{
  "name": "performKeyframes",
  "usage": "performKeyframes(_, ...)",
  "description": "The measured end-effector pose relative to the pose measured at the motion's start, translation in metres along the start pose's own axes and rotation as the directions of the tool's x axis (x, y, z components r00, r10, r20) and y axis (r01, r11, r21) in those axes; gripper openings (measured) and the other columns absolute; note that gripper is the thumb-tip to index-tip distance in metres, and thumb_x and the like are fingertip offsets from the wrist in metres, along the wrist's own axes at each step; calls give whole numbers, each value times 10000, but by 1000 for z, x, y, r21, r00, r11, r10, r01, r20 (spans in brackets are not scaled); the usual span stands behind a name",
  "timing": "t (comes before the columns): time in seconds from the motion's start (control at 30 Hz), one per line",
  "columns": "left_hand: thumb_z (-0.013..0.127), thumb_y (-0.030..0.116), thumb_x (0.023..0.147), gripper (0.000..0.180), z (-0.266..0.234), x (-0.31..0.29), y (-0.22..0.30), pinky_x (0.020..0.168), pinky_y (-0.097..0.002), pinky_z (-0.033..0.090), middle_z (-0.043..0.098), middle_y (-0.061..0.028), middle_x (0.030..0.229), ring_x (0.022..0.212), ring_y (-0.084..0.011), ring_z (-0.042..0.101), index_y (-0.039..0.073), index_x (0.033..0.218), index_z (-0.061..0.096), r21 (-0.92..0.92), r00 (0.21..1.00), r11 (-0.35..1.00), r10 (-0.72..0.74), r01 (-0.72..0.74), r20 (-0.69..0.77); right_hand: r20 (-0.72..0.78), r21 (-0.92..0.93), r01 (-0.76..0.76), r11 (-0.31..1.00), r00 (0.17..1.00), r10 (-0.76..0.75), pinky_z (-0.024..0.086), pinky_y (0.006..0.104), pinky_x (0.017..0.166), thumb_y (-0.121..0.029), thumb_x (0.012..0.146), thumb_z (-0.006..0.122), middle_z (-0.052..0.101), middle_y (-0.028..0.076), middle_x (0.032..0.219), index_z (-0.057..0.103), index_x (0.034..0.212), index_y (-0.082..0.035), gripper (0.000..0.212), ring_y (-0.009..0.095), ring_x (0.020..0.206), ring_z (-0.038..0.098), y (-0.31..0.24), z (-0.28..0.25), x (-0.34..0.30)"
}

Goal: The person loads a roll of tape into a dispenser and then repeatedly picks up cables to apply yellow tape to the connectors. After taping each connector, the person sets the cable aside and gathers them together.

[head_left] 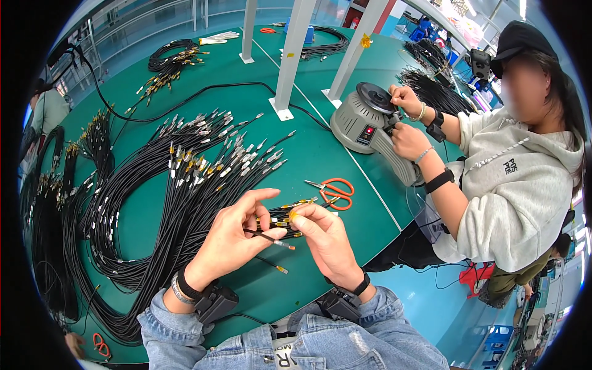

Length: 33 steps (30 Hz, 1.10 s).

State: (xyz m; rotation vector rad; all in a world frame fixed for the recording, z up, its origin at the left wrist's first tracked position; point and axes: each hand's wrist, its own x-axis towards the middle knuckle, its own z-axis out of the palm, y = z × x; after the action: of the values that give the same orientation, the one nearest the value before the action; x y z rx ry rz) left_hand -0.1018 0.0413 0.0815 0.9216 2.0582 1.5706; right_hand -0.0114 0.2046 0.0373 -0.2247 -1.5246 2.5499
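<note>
Between the thumb and fingers of my left hand (231, 231) is a thin black cable (266, 237), its metal-tipped end pointing right. My right hand (328, 240), close beside it, pinches a small yellow piece (292, 216) that looks like tape, apart from the cable's tip. Under and behind both hands lie more black cables with yellow-marked ends. A large looped bundle of black cables (157, 228) with white and yellow tagged connectors fills the table left of my hands. Orange-handled scissors (338, 195) rest just beyond my right hand.
Across the green table (246, 95), a co-worker (512, 185) has both hands at a grey machine (364, 120) with a black disc on top. White metal posts (288, 68) rise from the table. More cable bundles (172, 58), white gloves (219, 38) and a second orange-handled pair of scissors (101, 345) lie around.
</note>
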Motion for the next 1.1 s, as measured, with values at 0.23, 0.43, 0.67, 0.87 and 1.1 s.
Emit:
performKeyframes(0.23,704,31,786,397,-1,4,-16,642,-191,434,540,-4,819,685,-48,497,26,1157,565,-212,979,959,200,-186,46,-87,135,54,989,995,-42,429,291,833,-96,903,600,601,53,937,594,928,-17,83,135,867,534,-4,-12,-3)
performKeyframes(0.43,667,-2,812,191,13,15,-20,643,-211,469,587,-38,828,704,-81,559,-3,1000,639,-220,973,950,205,-224,-105,-143,173,115,978,986,-91,414,289,830,-92,904,595,587,60,931,588,914,-24,69,138,861,515,-3,-12,-8)
performKeyframes(0.67,654,-5,825,80,29,25,-5,575,-226,479,653,-62,795,659,-105,603,-14,902,674,58,936,955,296,-290,-191,-189,80,271,959,949,-253,398,283,850,-58,899,587,575,58,924,580,912,-19,42,136,876,511,-9,-2,-11)
performKeyframes(0.87,645,-17,821,104,39,28,-10,522,-237,465,652,-81,728,595,-140,612,-7,920,675,189,898,911,400,-368,-182,-170,-165,411,896,883,-437,406,252,813,-3,870,604,556,40,910,567,895,-1,45,111,861,512,-10,1,-8)
performKeyframes(1.1,648,-20,818,109,45,26,-9,492,-242,458,646,-94,709,560,-144,603,-6,924,672,252,888,893,422,-372,-183,-189,-182,397,899,883,-428,414,236,774,4,860,615,552,29,908,562,870,-2,54,92,831,512,-1,2,-5)
